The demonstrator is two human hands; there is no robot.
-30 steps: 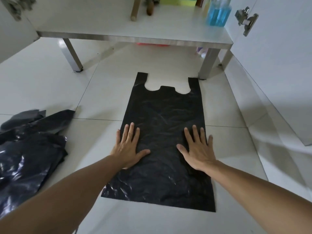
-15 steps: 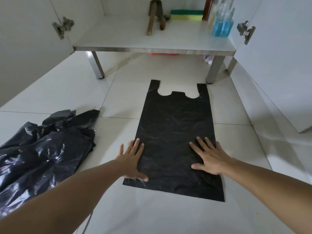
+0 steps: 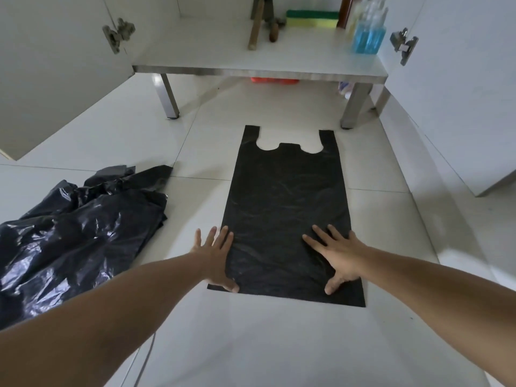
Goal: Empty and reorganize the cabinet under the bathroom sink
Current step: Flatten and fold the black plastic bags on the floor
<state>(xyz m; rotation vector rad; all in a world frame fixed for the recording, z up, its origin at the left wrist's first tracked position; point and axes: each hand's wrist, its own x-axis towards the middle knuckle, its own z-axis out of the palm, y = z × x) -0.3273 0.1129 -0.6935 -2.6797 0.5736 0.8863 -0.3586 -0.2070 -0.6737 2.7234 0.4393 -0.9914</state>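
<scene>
Both hands lie flat, fingers straight, grasping nothing: left hand (image 3: 216,258) at 8 o'clock, right hand (image 3: 339,254) at 4 o'clock, pressing the black bag (image 3: 284,202) onto the floor (image 3: 251,344).

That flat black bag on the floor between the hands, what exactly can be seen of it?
The flat black bag looks like thin, faintly creased plastic of the vest type, its two handle loops pointing toward the open cabinet. It lies spread flat on the pale tiled floor. The left hand presses its near left edge and the right hand its near right part, fingers spread.
</scene>
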